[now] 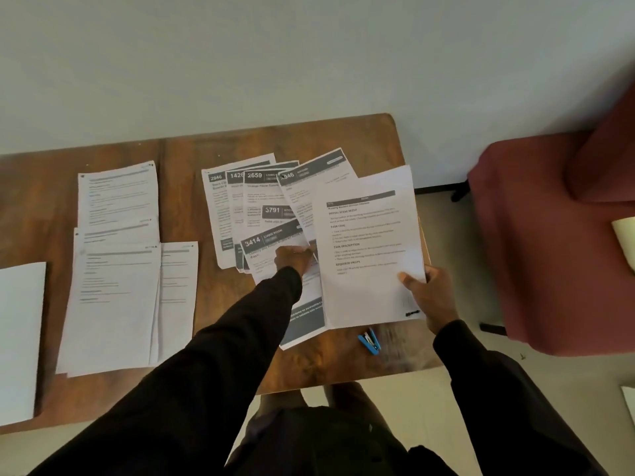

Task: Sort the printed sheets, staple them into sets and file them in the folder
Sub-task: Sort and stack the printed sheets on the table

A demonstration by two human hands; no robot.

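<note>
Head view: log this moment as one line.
phase: sorting | left hand: pinches sheet 3414 | right hand: holds text sheets | stapler: untouched on table

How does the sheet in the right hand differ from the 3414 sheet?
The right hand pinches the held sheet by its lower right edge; the 3414 sheet lies in the fanned pile under the left hand. The held sheet has a thin header bar; the 3414 sheet a broad dark banner with a big number. Both are white printouts.

numbered sheets [254, 197] fanning over table [178, 159], held sheet [371, 242] overlapping their right side, text sheets [117, 269] lying to their left, lone sheet [20, 331] lying far left, stapler [369, 342] lying front right, chair [549, 235] standing right of table
</note>
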